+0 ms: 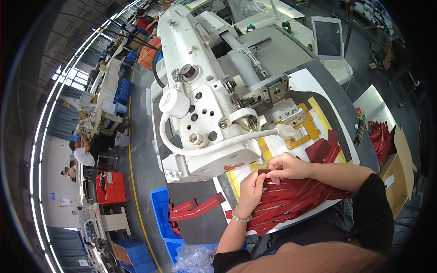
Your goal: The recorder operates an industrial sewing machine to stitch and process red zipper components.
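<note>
Both of my hands meet over the front of a white industrial sewing machine's (182,41) work area. My left hand (251,191), with a beaded bracelet at its wrist, pinches one side of a small dark red fabric piece (263,172). From the right, my right hand (290,167) grips the same piece with its fingertips. Fingers partly cover it. Beneath my hands spreads a pile of red zippers (291,200) with metal teeth. Folded dark red fabric pieces (318,150) lie beyond my right hand, beside a yellow clamp plate (302,139).
More red zippers (195,208) lie at the left, hanging over a blue crate (159,214). Clear plastic (193,258) is bunched below. At the right are a cardboard box (400,170), a red zipper bundle (380,139) and a screen (327,37). A white cable (218,149) arches across the machine head.
</note>
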The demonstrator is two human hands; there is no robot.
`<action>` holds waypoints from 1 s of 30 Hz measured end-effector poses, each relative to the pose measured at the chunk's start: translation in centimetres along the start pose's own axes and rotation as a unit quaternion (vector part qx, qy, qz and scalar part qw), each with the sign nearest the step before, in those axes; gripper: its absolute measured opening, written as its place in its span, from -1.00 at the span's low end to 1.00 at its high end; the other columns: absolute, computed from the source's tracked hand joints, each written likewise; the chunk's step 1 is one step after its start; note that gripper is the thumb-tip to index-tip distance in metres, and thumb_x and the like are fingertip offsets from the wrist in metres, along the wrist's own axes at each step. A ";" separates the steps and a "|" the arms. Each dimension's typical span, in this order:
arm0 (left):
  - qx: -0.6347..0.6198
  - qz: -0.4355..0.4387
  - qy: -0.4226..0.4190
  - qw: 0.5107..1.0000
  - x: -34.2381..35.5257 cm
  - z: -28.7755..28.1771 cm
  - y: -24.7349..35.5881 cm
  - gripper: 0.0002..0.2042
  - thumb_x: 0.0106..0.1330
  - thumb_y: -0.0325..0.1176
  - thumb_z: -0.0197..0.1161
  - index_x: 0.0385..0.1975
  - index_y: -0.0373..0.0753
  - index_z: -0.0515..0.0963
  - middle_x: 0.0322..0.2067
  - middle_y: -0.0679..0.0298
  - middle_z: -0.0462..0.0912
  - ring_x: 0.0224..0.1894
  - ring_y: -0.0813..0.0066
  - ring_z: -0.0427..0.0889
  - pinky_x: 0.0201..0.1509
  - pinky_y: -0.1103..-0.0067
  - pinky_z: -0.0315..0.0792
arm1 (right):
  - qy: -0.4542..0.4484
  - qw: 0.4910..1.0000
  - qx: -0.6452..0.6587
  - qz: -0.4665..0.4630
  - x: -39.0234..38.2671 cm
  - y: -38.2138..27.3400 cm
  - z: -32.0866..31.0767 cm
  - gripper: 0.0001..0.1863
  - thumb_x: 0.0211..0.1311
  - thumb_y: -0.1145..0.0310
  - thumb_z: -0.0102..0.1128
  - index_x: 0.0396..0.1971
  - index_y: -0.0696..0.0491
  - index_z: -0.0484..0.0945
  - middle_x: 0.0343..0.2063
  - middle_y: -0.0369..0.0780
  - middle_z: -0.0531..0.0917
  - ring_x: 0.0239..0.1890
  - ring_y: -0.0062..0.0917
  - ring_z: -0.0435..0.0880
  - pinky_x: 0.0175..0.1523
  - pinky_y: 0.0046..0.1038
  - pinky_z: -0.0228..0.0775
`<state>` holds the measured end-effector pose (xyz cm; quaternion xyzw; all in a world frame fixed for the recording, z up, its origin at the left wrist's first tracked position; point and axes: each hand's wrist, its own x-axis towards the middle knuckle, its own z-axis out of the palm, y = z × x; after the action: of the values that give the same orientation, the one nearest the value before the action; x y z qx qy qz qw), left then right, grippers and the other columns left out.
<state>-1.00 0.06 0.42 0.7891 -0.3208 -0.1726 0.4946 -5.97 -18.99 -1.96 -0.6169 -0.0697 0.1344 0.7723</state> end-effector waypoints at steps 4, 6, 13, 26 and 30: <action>-0.010 0.014 -0.002 1.000 0.0 0.1 -0.4 -0.83 0.40 -0.38 0.05 -0.32 -0.35 0.53 -0.55 0.12 0.55 -0.59 0.38 0.54 -0.49 0.54 0.40 | 0.001 1.000 -0.005 -0.004 -0.1 0.0 0.0 -0.76 0.29 0.41 0.18 -0.52 0.16 0.38 -0.60 -0.22 0.64 -0.55 -0.65 0.66 -0.46 -0.66 0.46; -0.036 -0.001 -0.004 0.999 0.0 0.1 -0.5 -0.83 0.39 -0.39 0.06 -0.31 -0.35 0.53 -0.56 0.15 0.55 -0.60 0.46 0.52 -0.51 0.58 0.39 | -0.001 1.000 -0.009 -0.006 -0.1 -0.1 0.0 -0.77 0.29 0.41 0.18 -0.52 0.16 0.38 -0.60 -0.22 0.65 -0.55 -0.65 0.66 -0.47 -0.66 0.46; -0.042 0.005 -0.013 0.999 0.0 0.0 -0.6 -0.84 0.38 -0.39 0.07 -0.28 -0.35 0.55 -0.55 0.18 0.55 -0.60 0.50 0.51 -0.52 0.60 0.38 | -0.004 1.000 -0.009 -0.010 -0.2 0.1 -0.1 -0.76 0.30 0.40 0.17 -0.51 0.17 0.38 -0.60 -0.20 0.65 -0.57 -0.65 0.65 -0.48 -0.66 0.45; -0.039 0.019 -0.010 0.999 0.0 0.1 -1.0 -0.82 0.38 -0.37 0.07 -0.25 -0.33 0.58 -0.58 0.22 0.54 -0.62 0.54 0.49 -0.53 0.61 0.35 | -0.009 1.000 -0.018 -0.014 -0.4 -0.3 -0.1 -0.74 0.30 0.33 0.17 -0.51 0.15 0.42 -0.60 -0.21 0.64 -0.58 -0.62 0.64 -0.47 -0.63 0.42; -0.062 -0.007 -0.017 0.998 -0.1 0.1 -0.9 -0.80 0.40 -0.36 0.06 -0.23 -0.32 0.58 -0.58 0.24 0.55 -0.62 0.58 0.48 -0.54 0.63 0.35 | -0.005 1.000 -0.028 -0.007 -0.5 -0.8 -0.1 -0.74 0.31 0.32 0.16 -0.52 0.15 0.42 -0.59 -0.22 0.64 -0.57 -0.62 0.65 -0.47 -0.63 0.40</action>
<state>-0.80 0.31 -0.43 0.7559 -0.3121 -0.2087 0.5364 -6.31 -19.34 -1.16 -0.6374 -0.0820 0.1303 0.7550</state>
